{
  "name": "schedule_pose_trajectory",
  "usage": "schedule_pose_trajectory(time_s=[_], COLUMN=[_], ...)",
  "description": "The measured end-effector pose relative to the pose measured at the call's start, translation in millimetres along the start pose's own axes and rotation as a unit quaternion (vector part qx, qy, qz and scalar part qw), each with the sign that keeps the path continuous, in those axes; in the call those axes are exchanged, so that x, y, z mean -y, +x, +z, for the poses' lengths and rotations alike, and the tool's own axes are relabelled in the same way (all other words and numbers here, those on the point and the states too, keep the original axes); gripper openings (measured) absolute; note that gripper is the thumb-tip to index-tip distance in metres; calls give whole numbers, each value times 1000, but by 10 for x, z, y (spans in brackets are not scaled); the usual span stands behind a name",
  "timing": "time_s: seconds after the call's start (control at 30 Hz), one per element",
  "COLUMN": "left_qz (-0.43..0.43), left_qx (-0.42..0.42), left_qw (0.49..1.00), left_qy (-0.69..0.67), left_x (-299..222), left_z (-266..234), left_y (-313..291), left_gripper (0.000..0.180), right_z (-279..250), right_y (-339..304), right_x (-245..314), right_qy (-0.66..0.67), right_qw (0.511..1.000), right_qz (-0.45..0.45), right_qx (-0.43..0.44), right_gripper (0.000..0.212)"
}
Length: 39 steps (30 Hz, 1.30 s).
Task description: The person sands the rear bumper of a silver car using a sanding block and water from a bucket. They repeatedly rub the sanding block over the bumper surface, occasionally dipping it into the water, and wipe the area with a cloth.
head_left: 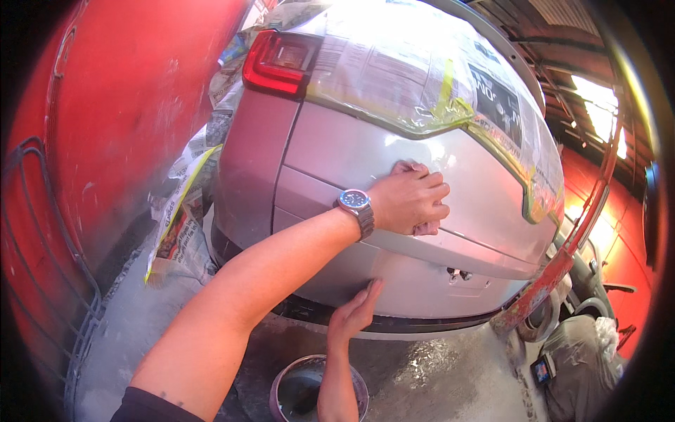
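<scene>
A silver car tailgate fills the middle of the view. My left hand, with a wristwatch on the wrist, presses a small pinkish pad flat against the panel's middle crease. The pad shows only at the fingertips and behind the knuckles. My right hand lies lower down, palm flat on the tailgate's bottom edge, holding nothing. Newspaper held by yellow-green tape covers the rear window above.
A round bucket with dark liquid stands on the wet concrete floor below my right forearm. A red tail light is at upper left, a red painted surface further left. A rusty red pole, a tyre and a grey bag stand on the right.
</scene>
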<state>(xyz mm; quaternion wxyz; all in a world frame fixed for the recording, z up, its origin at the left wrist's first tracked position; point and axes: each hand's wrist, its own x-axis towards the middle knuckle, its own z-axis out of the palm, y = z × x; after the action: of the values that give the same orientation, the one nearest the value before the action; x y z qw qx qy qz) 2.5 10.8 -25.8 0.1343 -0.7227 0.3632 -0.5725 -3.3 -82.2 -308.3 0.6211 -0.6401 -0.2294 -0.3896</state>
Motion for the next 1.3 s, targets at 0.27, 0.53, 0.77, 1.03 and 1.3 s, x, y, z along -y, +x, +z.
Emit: schedule_pose_trajectory(time_s=[0.27, 0.53, 0.77, 1.03, 1.3], left_qz=[-5, -12, -14, -16, -20], left_qx=[3, 22, 15, 20, 40], left_qw=[1000, 999, 1000, 1000, 999], left_qy=[-5, -26, -16, -15, -20], left_x=[-64, -38, -72, -78, -72], left_z=[40, -33, -4, -31, -52], left_y=[41, 1, 27, 75, 80], left_gripper=[27, 23, 25, 25, 24], right_z=[-80, -49, -169, -203, -260], right_y=[-102, 235, 324, -6, -103], right_x=[-178, 79, -106, -100, -147], right_qy=[161, -30, -48, -49, -65], right_qw=[986, 995, 991, 993, 994], right_qz=[43, -90, -116, -103, -67], right_qx=[0, 14, 44, 28, 64], right_gripper=[45, 50, 51, 55, 53])
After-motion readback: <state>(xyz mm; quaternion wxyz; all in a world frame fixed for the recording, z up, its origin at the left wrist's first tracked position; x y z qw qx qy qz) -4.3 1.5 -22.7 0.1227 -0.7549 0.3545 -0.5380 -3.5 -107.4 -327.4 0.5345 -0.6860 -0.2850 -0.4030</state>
